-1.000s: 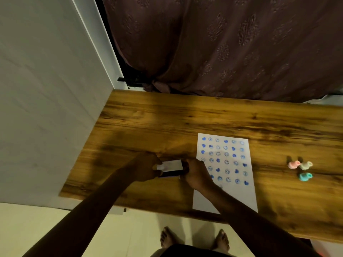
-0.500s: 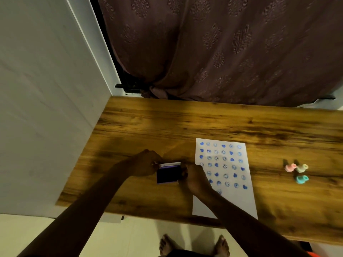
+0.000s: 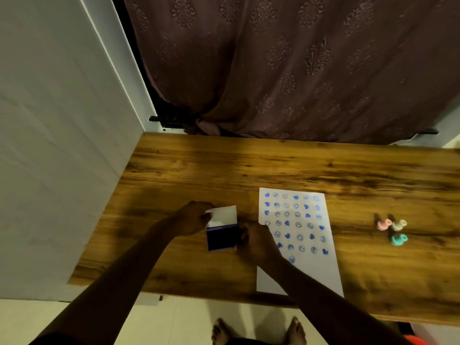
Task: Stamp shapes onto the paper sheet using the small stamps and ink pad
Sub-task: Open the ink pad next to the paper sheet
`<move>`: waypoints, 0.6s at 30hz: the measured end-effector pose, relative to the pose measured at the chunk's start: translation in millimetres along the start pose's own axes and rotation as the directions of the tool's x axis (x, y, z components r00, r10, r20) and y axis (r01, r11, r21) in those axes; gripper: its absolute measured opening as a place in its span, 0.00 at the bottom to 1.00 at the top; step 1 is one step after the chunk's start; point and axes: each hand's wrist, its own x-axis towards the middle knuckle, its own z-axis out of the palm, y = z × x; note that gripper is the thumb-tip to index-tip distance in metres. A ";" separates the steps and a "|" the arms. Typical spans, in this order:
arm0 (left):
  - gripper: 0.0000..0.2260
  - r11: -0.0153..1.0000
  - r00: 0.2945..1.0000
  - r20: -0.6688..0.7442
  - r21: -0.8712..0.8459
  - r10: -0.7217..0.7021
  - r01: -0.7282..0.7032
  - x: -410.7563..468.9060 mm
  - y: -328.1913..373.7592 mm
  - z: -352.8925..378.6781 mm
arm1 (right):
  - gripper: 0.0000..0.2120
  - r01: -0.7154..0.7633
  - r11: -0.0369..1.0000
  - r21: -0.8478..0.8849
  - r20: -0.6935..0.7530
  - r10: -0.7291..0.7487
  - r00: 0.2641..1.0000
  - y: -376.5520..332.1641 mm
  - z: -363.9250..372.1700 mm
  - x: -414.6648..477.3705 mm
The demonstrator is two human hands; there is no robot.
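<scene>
The ink pad [image 3: 222, 237] lies open on the wooden table [image 3: 273, 168], its dark blue pad facing up and its white lid [image 3: 224, 215] swung back. My left hand [image 3: 193, 217] pinches the lid's left edge. My right hand [image 3: 256, 241] holds the pad's right side. Just right of it lies the white paper sheet [image 3: 298, 245], covered with rows of blue hearts and smiley faces. Three small stamps lie far right: pink [image 3: 383, 224], cream [image 3: 399, 224] and teal [image 3: 398, 239].
A white wall [image 3: 57, 145] borders the table's left edge. A dark patterned curtain [image 3: 298, 66] hangs behind the far edge. My bare feet [image 3: 258, 331] stand on the pale floor below the near edge.
The ink pad's lid has swung up and back, uncovering the dark blue pad. Both hands stayed at its sides.
</scene>
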 end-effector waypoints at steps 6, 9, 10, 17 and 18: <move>0.18 0.999 0.997 -0.081 0.044 0.005 -0.001 7.2 -7.9 14.1 | 0.13 0.058 0.997 0.049 -0.004 -0.058 0.998 0.4 1.2 -3.6; 0.17 0.996 0.995 -0.101 0.088 0.008 0.001 9.7 -10.2 17.7 | 0.11 0.043 0.997 0.066 -0.019 -0.042 0.999 -0.9 1.5 -3.3; 0.16 0.995 0.993 -0.118 0.096 0.005 0.007 10.3 -10.3 18.4 | 0.10 0.025 0.997 0.066 -0.019 -0.024 1.000 -1.8 1.1 -3.4; 0.13 0.987 0.975 -0.223 0.157 0.003 0.033 10.7 -12.0 21.1 | 0.07 0.031 0.998 0.055 0.009 -0.031 0.999 -4.0 -5.1 -6.8; 0.13 0.986 0.973 -0.229 0.167 0.008 0.031 10.0 -12.0 20.6 | 0.07 0.054 0.995 0.086 0.000 -0.054 0.999 -3.2 -5.2 -7.6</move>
